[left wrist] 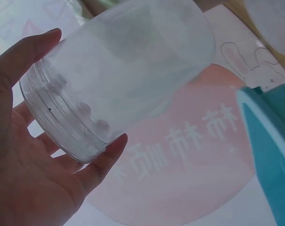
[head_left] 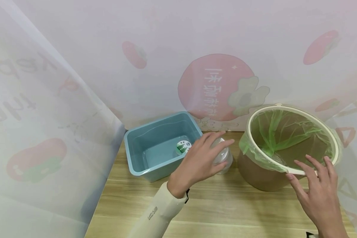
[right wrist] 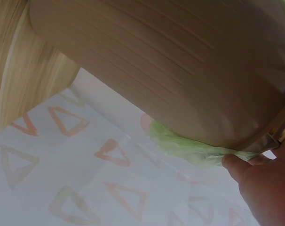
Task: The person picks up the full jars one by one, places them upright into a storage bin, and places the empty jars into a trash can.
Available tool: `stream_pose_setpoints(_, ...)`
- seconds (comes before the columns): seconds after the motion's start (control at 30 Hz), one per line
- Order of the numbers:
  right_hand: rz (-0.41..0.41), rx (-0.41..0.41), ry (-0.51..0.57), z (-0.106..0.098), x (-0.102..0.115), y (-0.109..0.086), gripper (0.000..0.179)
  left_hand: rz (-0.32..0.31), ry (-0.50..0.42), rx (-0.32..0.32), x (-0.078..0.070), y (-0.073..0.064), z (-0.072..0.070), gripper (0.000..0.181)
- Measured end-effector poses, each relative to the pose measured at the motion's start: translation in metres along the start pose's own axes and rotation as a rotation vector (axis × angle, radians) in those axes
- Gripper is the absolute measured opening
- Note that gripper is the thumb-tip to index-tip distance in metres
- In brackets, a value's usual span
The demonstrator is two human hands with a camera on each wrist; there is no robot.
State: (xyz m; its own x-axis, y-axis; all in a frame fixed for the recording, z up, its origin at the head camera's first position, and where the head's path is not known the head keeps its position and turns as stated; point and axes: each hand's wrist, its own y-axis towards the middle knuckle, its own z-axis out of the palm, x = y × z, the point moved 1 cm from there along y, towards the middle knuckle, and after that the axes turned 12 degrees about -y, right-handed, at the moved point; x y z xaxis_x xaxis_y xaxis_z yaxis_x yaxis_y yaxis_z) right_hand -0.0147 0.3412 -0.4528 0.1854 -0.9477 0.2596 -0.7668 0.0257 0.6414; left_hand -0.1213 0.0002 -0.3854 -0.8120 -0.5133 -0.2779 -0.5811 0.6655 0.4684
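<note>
My left hand (head_left: 203,158) grips one end of a clear plastic jar (left wrist: 133,70), thumb on one side and fingers round the other. In the left wrist view the jar lies tilted across the hand and looks see-through. My right hand (head_left: 321,185) holds the near rim of a brown trash can (head_left: 263,180), its fingers over the cream rim ring and its thumb outside. A thin green bag (head_left: 273,129) lines the can and folds over the rim. In the right wrist view the thumb presses on the bag's edge (right wrist: 194,150).
A blue plastic bin (head_left: 163,170) stands left of the left hand, with a round white-and-green labelled item (head_left: 183,147) inside. Another translucent object (left wrist: 274,21) shows at the left wrist view's corner. The wooden table (head_left: 214,205) is bordered by printed sheets (head_left: 160,89).
</note>
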Motion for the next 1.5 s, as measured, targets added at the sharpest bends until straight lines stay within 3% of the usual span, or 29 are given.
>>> stream_pose_setpoints(0.33,0.001,0.006,-0.007,0.000,0.000,0.000,0.092,0.004,-0.026,-0.002,-0.010,0.018,-0.010,0.065)
stream_pose_setpoints(0.6,0.000,-0.002,-0.011,0.000,0.000,0.000,0.091,0.048,0.016,-0.044,-0.020,0.034,-0.020,0.063)
stream_pose_setpoints(0.83,0.012,0.003,-0.011,0.001,0.000,-0.001,0.093,0.060,-0.044,-0.044,-0.027,0.045,-0.025,0.063)
stream_pose_setpoints(1.0,0.013,-0.005,-0.009,0.001,0.000,-0.001,0.094,0.071,-0.038,-0.054,-0.032,0.051,-0.028,0.065)
stream_pose_setpoints(1.33,-0.026,-0.027,-0.022,0.001,0.000,0.001,0.089,0.140,-0.074,-0.116,-0.043,0.067,-0.036,0.061)
stream_pose_setpoints(1.5,-0.037,-0.034,-0.029,0.001,0.000,0.002,0.088,0.159,-0.082,-0.111,-0.048,0.077,-0.036,0.062)
